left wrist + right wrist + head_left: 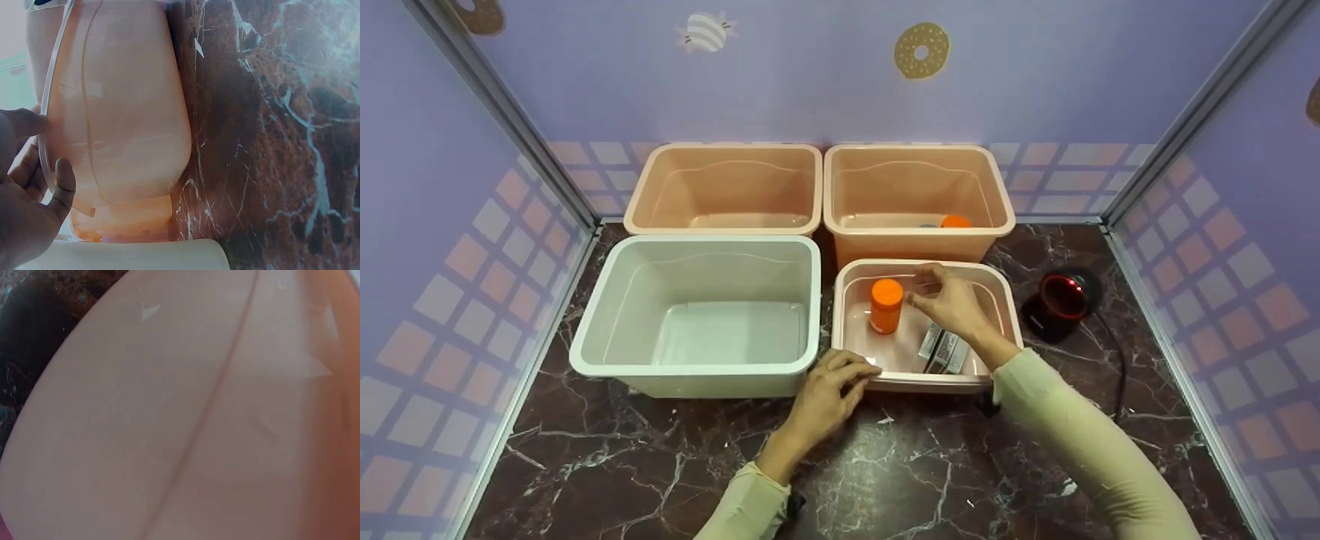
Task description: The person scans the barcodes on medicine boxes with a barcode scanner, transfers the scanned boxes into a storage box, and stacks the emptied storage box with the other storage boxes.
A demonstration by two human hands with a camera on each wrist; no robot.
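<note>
A small pink bin stands front right. My left hand grips its near left corner; in the left wrist view, the thumb lies on the outer wall and fingers reach over the rim. An orange bottle with an orange cap stands upright inside. My right hand is over the bin, right of the bottle and apart from it, its fingers loosely bent with nothing visible between them. Below that wrist lie grey printed packages, partly hidden. The right wrist view shows only the bin wall, not the hand.
A white bin stands to the left. Two peach bins, back left and back right, stand behind; an orange cap shows in the right one. A black scanner glowing red, with its cable, stands at right.
</note>
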